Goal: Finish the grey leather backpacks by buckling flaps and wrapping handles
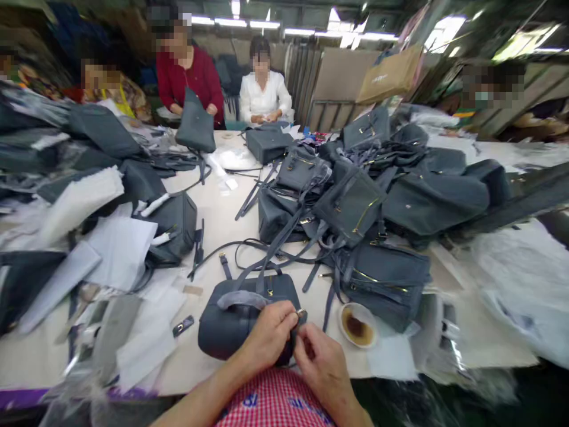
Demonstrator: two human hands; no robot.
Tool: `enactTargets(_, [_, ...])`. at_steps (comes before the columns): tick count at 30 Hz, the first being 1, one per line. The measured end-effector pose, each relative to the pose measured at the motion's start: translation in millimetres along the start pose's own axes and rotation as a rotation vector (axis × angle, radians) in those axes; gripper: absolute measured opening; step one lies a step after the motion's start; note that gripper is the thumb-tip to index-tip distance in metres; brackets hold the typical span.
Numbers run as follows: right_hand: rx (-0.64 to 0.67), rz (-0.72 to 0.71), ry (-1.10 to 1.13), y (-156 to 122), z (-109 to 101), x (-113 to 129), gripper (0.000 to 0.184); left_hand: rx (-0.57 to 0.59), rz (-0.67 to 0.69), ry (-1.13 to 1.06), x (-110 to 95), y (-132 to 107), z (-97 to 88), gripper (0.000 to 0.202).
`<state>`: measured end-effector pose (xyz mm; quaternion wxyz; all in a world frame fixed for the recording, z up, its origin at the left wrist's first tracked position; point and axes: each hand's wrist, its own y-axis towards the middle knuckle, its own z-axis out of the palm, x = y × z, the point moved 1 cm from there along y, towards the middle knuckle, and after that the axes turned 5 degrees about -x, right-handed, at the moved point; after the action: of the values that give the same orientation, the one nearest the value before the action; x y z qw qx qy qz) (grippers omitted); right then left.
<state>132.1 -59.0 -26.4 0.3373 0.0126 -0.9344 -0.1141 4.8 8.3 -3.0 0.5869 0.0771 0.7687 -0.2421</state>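
Observation:
A dark blue-grey handbag [224,329] lies on the table close to my body, its carry handle [242,299] wrapped in clear film. My left hand [271,332] is closed at the bag's right end, pinching a short dark strap [302,319] with a small metal piece at its tip. Right beside it, my right hand [322,359] is closed too, its fingertips pressed together at the strap's lower part. What sits between those fingertips is hidden. A loose strap piece with a buckle [183,325] lies left of the bag.
Many similar bags [351,204] are heaped at the right and left. A dish of brown liquid [357,326] stands near my right hand. White paper sheets [120,252] and plastic film [524,284] cover parts of the table [217,222]. Co-workers, one in red [200,83], are across it.

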Motion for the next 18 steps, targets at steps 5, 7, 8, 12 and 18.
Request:
enactTargets(5, [-0.125, 0.128, 0.157, 2, -17, -13, 0.027, 0.041, -0.008, 0.0, -1, 0, -0.8, 0.023])
enactTargets(7, [-0.158, 0.149, 0.248, 6, -19, -10, 0.019, 0.034, -0.001, 0.018, -1, 0, -0.7, 0.023])
enactTargets(8, [-0.163, 0.151, 0.287, 8, -18, -8, 0.018, 0.03, 0.006, 0.023, -1, 0, -0.6, 0.022])
enactTargets(12, [-0.165, 0.193, 0.343, 13, -14, -1, 0.016, 0.026, 0.059, 0.051, -2, -2, -0.4, 0.021])
enactTargets(18, [-0.153, 0.208, 0.296, 14, -11, -1, 0.016, 0.027, 0.224, 0.196, -6, -4, -1.1, 0.023])
